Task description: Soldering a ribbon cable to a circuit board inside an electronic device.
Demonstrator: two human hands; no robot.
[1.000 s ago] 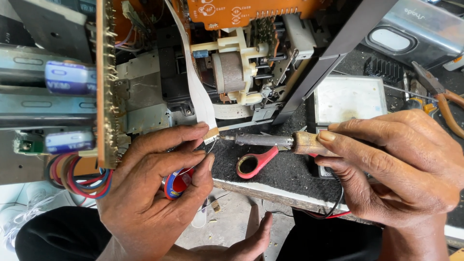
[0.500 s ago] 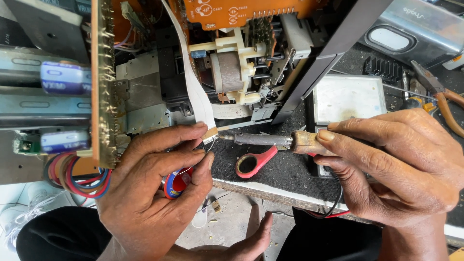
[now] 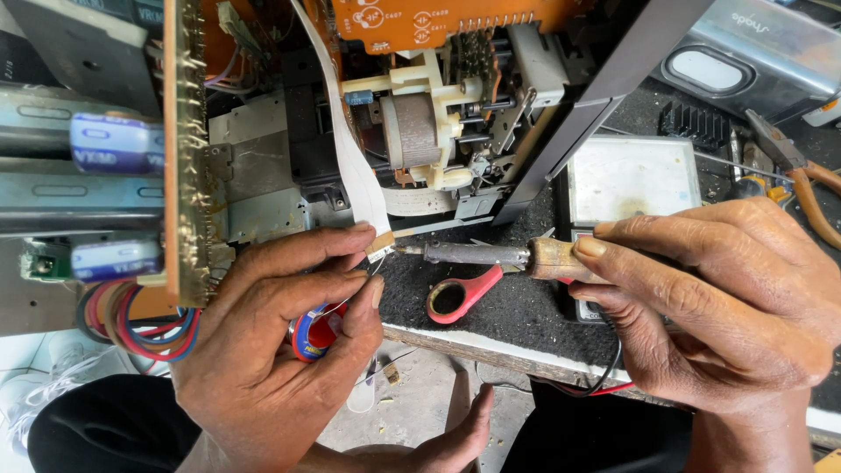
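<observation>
My right hand (image 3: 710,307) grips the wooden handle of a soldering iron (image 3: 491,256), whose metal tip points left and touches the end of a white flat ribbon cable (image 3: 350,162). My left hand (image 3: 280,342) pinches that cable end between thumb and forefinger and also holds a small red and blue spool (image 3: 314,331) against the palm. A thin wire runs from the spool up to the iron's tip. The cable comes down from an opened electronic chassis with an orange circuit board (image 3: 420,22) and a small motor (image 3: 416,131).
A vertical circuit board (image 3: 186,149) with blue capacitors (image 3: 114,142) stands at the left, coloured wires (image 3: 131,324) looped below it. Red-handled scissors (image 3: 460,296) lie on the black mat (image 3: 517,315). A white-faced meter (image 3: 631,180), orange-handled pliers (image 3: 802,180) and a silver case (image 3: 745,52) sit at the right.
</observation>
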